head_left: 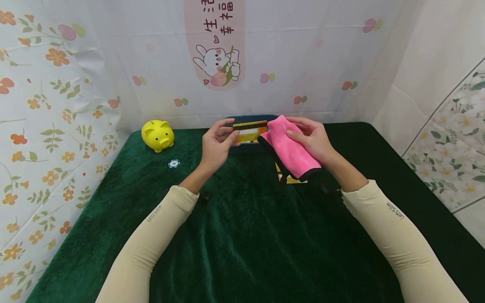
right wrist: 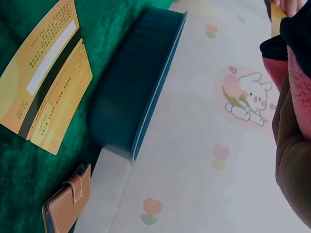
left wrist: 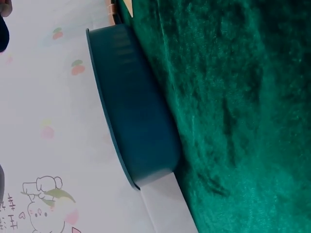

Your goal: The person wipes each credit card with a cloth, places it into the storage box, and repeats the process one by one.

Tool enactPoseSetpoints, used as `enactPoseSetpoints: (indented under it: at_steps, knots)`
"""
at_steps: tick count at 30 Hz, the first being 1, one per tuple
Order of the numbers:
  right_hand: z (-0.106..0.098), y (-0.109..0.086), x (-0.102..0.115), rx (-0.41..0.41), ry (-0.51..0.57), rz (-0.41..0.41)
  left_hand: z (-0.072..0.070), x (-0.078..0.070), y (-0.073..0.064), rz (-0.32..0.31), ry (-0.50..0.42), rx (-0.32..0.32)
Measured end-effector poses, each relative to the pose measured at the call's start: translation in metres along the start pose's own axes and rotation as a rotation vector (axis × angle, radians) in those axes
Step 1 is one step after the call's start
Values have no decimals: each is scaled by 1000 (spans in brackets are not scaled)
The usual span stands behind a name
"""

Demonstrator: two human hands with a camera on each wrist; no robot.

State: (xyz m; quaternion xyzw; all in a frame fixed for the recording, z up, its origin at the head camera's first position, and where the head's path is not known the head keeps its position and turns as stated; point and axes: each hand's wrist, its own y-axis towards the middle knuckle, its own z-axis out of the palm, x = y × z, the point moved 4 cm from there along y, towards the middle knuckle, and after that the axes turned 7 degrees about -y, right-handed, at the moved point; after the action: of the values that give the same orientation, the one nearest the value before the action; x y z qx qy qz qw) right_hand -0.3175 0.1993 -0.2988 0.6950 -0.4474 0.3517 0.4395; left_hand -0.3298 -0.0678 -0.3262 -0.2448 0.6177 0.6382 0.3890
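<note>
Up in front of the basin, my left hand (head_left: 217,143) pinches a yellow bank card (head_left: 250,131) with a dark stripe between thumb and fingers. Beside it, my right hand (head_left: 312,136) grips a folded pink cloth (head_left: 289,145) with black edging. The cloth's left corner hangs close to the card's right edge. Below the cloth, two more cards lie on the green table cover, mostly hidden from the head; the right wrist view has a striped card (right wrist: 41,73) and a numbered card (right wrist: 65,104) side by side.
Against the back curtain stands a dark blue basin (left wrist: 131,102), largely behind the hands in the head view. A brown wallet (right wrist: 68,201) lies near its end. At the left are a yellow piggy bank (head_left: 157,135) and a poker chip (head_left: 174,163).
</note>
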Motion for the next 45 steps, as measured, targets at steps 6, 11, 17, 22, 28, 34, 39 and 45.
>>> enactPoseSetpoints:
  at_steps: [6,11,17,22,28,34,39,45]
  knots:
    - [-1,0,-2,2,0,-2,-3,5,-1,-68,17,8]
    - [-2,0,-4,0,-1,-6,-2,7,-3,-156,-18,77]
    - [-9,-1,0,35,30,-15,-1,10,-5,-225,-89,148]
    - [-18,-2,9,113,196,-91,-1,12,-6,-269,-98,129]
    - [-28,-3,16,175,431,-207,2,11,-7,-267,-89,127]
    - [-26,-1,12,225,548,-217,6,11,-8,-253,-66,141]
    - [-15,3,6,211,431,-140,11,10,-10,-256,-74,166]
    - [-6,3,1,154,275,-47,18,8,-11,-234,-119,227]
